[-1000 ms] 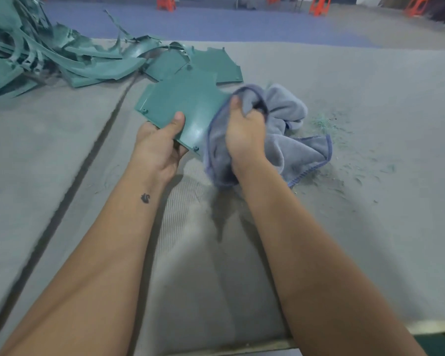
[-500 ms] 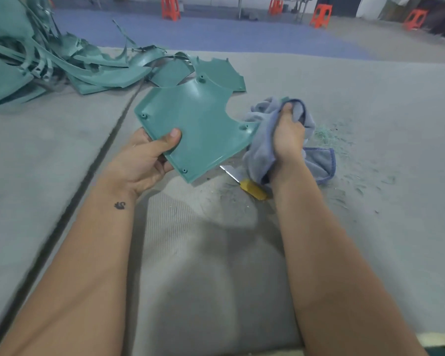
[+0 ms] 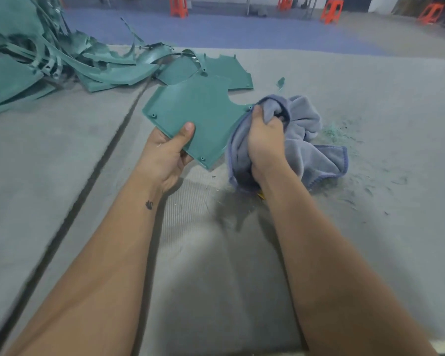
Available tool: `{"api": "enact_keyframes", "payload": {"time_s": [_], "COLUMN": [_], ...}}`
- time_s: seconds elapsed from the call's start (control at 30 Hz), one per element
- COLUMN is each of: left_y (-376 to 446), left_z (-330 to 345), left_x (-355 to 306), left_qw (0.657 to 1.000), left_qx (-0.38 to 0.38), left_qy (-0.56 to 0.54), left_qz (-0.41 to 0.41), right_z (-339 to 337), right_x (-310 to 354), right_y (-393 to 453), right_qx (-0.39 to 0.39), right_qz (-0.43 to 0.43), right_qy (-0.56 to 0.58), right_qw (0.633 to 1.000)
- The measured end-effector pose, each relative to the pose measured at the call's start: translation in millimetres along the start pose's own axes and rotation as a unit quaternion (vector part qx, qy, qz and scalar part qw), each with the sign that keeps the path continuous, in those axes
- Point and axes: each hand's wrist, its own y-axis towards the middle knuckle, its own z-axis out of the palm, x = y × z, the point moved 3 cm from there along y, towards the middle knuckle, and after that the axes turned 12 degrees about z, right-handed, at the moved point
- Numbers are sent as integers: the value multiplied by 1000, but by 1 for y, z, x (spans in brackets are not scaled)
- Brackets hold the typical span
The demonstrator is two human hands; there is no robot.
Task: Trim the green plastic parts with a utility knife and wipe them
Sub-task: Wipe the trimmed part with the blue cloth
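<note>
The cloth is sweeping back onto the green part, hiding the knife. Left hand is pinching its near corner, right hand bunching cloth beside it; a blind reach is risking the blade.

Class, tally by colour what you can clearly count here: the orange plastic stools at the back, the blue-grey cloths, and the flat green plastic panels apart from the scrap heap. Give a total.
Orange plastic stools: 4
Blue-grey cloths: 1
Flat green plastic panels: 2
Total: 7
</note>
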Motion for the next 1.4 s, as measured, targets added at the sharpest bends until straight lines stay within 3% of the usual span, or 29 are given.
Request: {"api": "enact_keyframes", "payload": {"time_s": [0.07, 0.2, 0.37, 0.5, 0.63, 0.8, 0.97, 1.13, 1.2, 1.4], "left_y": [-1, -6, -5, -6, -4, 0, 1, 9, 9, 9], "left_z": [2, 7, -1, -4, 0, -4, -15, -26, -32, -35], "left_x": [0, 0, -7, -4, -1, -5, -15, -23, -26, -27], "left_qw": [1000, 998, 995, 996, 998, 1000, 998, 992, 988, 991], "left_qx": [18, 62, 88, 71, 54, 19, 44, -74, -122, -123], "left_qy": [2, 16, 11, 14, 14, 19, 1, -99, -83, -9], "left_qz": [-5, -26, -55, -43, -20, -8, -34, 8, 38, 60], "right_z": [-2, -24, -38, -35, -34, -26, -38, -30, -26, -39], "right_x": [-2, 4, 5, 4, 5, 3, 1, -3, -3, -6], "right_y": [1, 10, 12, 12, 17, 14, 16, 16, 17, 28], "right_qx": [16, -33, -44, -50, -40, -8, -43, 12, 10, -47], "right_qz": [16, 51, 40, 20, 0, 42, 81, 42, 39, 62], "right_qy": [31, 57, 96, 117, 54, 42, 85, 39, 39, 112], "right_qw": [999, 996, 994, 992, 998, 998, 992, 998, 998, 991]}}
